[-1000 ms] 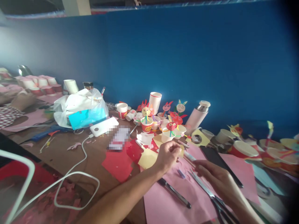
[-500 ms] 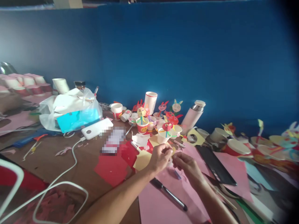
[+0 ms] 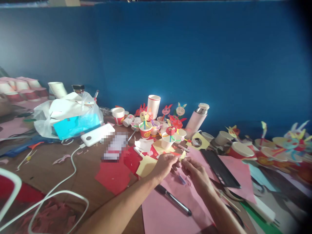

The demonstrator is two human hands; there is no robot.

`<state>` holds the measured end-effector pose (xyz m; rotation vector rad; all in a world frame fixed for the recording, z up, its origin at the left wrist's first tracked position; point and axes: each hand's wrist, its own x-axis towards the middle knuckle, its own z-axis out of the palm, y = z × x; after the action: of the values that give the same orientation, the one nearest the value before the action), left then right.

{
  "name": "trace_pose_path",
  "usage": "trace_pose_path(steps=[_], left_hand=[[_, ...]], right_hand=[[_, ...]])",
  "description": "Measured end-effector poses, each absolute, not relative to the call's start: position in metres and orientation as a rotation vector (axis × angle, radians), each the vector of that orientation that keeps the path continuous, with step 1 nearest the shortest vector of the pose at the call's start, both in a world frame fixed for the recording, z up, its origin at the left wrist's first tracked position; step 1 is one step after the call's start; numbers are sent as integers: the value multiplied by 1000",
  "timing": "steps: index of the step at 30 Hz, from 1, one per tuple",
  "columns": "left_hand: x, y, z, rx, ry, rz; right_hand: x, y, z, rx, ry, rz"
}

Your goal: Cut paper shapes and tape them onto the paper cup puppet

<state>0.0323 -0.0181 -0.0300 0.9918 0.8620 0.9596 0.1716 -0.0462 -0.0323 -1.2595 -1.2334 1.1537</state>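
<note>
My left hand [image 3: 166, 165] and my right hand [image 3: 195, 168] meet above the pink paper [image 3: 161, 209], fingertips pinched and close together. A small yellow paper piece [image 3: 182, 155] stands up between them, at the fingertips of my right hand. Whether my left fingers grip it too is hidden. Under the hands lies a small bluish-purple scrap [image 3: 181, 179]. A black-and-silver marker [image 3: 176, 201] rests on the pink paper below my wrists. Just beyond the hands is a white paper cup [image 3: 168, 141] with a red paper face [image 3: 171, 130] on a straw.
More decorated cups [image 3: 145, 130] stand along the blue partition [image 3: 195, 58], near a pink thermos [image 3: 195, 122]. A black phone [image 3: 220, 169] lies right. To the left are a power bank [image 3: 97, 134] with a looping white cable [image 3: 75, 162], a plastic bag [image 3: 44, 118] and red paper [image 3: 113, 177].
The view has shifted slightly, so the table's things sit further left. The yellow paper piece now shows more clearly between my hands, and my fingertips have turned a little.
</note>
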Motion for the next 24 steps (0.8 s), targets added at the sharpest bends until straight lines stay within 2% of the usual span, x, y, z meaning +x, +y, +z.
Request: trace_pose_path(steps=[15,17,20,24], left_hand=[[32,-17,-33,1144,905,968],[32,-16,-35,1145,888,981],[32,-16,-37,1127,875,993],[33,-17,-35,1111,868,1005]], right_hand=[[186,-43,-22,-1474,-1488,916],[201,-43,-15,-1674,-1617,719],[231,-44,-8,-2205,-1859,182],[268,-53,-8,-2493,-1815,67]])
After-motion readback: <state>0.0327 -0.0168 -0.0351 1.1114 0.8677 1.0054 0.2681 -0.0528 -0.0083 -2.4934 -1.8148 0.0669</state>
